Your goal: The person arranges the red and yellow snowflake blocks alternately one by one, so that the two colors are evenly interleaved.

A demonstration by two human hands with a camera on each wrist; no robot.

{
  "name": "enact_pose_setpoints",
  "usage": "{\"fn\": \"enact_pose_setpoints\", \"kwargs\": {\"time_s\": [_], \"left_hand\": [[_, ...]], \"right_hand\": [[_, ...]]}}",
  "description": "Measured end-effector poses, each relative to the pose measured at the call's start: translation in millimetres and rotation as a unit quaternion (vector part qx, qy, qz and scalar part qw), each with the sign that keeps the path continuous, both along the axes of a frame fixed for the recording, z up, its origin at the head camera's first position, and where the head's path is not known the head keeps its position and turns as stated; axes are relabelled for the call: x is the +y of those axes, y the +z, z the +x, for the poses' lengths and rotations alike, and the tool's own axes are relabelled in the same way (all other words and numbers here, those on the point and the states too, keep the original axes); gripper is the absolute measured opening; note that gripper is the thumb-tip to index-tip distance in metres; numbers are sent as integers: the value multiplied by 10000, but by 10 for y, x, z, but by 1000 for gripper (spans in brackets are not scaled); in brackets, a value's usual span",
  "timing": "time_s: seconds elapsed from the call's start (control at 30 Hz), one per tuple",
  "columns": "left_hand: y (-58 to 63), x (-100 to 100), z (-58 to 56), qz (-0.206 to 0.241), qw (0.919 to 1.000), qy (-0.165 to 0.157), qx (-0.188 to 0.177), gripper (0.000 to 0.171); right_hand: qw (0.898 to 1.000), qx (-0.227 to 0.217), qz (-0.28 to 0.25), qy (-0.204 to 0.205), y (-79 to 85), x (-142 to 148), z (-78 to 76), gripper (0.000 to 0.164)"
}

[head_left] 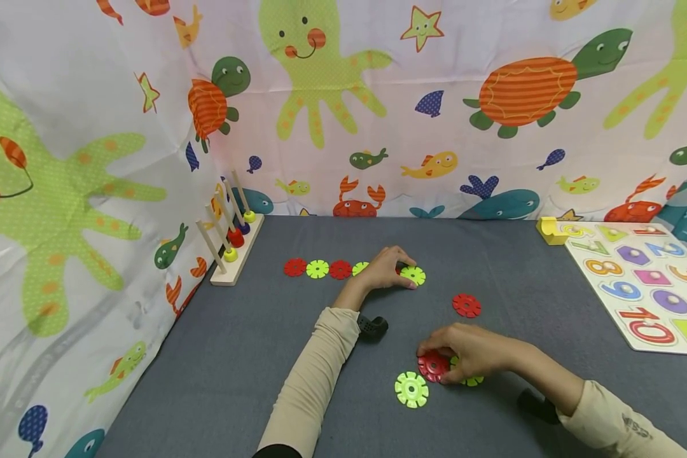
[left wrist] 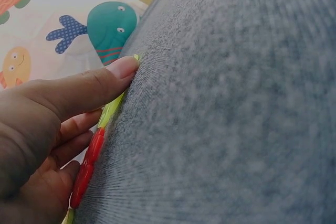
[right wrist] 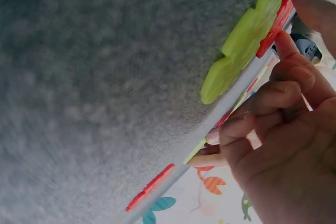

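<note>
A row of notched plastic discs, red and yellow-green by turns, lies across the table, starting with a red disc (head_left: 294, 267). At its right end my left hand (head_left: 380, 270) holds a yellow-green disc (head_left: 414, 275) between thumb and fingers, covering part of the row. Nearer me, my right hand (head_left: 478, 351) pinches a red disc (head_left: 433, 367) by its edges with thumb and forefinger. Partly under that hand lies another yellow-green disc (right wrist: 241, 45). A loose yellow-green disc (head_left: 411, 390) is just left of it, and a loose red disc (head_left: 466, 305) lies beyond it.
A wooden peg stand (head_left: 223, 277) with several coloured beads stands at the back left. At the right lies a number and shape puzzle board (head_left: 618, 318), a yellow block (head_left: 551, 231) at its corner. A sea-animal printed cloth (head_left: 378, 184) borders the table behind and at left.
</note>
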State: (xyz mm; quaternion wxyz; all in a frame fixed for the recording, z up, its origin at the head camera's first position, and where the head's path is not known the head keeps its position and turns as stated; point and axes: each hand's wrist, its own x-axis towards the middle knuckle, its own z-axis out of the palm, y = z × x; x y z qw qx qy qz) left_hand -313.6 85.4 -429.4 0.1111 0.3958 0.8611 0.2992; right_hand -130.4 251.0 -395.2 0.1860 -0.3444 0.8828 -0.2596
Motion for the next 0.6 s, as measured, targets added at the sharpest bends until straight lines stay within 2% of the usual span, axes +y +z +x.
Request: {"fn": "enact_pose_setpoints", "kwargs": {"time_s": [0.13, 0.23, 0.37, 0.43, 0.5, 0.6], "left_hand": [[-7, -3, -4, 3, 10000, -16, -23, 50], [-11, -8, -16, 10, 10000, -74, -24, 50], [-15, -18, -34, 41, 9999, -116, 4, 49], [-16, -19, -40, 52, 9999, -104, 33, 49], [-18, -15, -39, 46, 9999, -105, 56, 49], [-16, -2, -27, 38, 9999, -141, 80, 49]], "right_hand": [[9999, -5, 99, -110, 35, 22, -14, 42], [9989, 299, 197, -311, 114, 108, -117, 42], [9933, 653, 262, -919, 225, 309, -431, 44], [9889, 621, 271, -1319, 236, 413, -622, 43], [9842, 544, 343, -1649, 205, 502, -795, 42], [9799, 454, 425, -1897, 102, 592, -984, 41]]}}
